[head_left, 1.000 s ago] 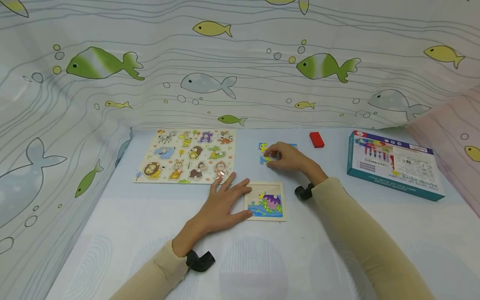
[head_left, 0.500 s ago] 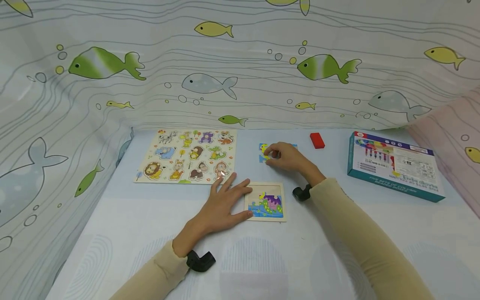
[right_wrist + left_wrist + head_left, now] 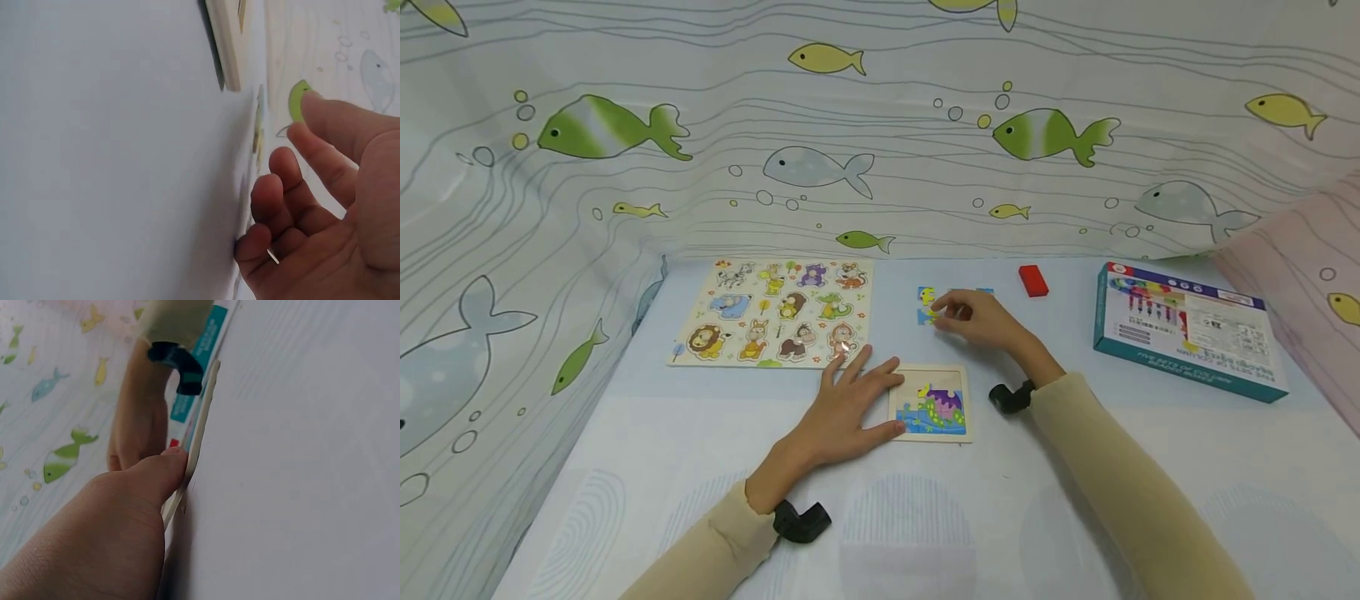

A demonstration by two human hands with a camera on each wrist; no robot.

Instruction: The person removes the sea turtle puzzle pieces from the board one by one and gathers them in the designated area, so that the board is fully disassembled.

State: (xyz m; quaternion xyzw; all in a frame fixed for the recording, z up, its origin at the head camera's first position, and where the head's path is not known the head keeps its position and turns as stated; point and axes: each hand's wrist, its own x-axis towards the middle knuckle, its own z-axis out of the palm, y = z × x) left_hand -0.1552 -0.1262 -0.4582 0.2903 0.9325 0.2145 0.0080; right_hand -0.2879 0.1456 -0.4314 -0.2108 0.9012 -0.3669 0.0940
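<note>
My left hand [image 3: 850,417] lies with fingers spread over the left side of a small wooden frame puzzle [image 3: 967,408]. Its thumb rests on the frame's lower left edge; the left wrist view shows that thumb [image 3: 172,459] at the wooden rim. Blue, purple and green pieces [image 3: 943,408] fill the lower part of the tray, while bare wood shows above. Farther back, my right hand [image 3: 973,318] is over a group of loose jigsaw pieces [image 3: 925,296], partly hiding them. In the right wrist view, its fingers [image 3: 267,194] are loosely bent, with nothing between thumb and fingers.
A wooden animal puzzle board [image 3: 775,312] lies at the back left, close to the left fingertips. Behind the right hand sits a red block [image 3: 1033,281]. A flat teal-and-white box [image 3: 1187,333] is at the right. A fish-print sheet [image 3: 880,125] hangs behind.
The right hand has shifted slightly right and its thumb and index finger have changed position over the loose pieces. The left hand and the frame have stayed put.
</note>
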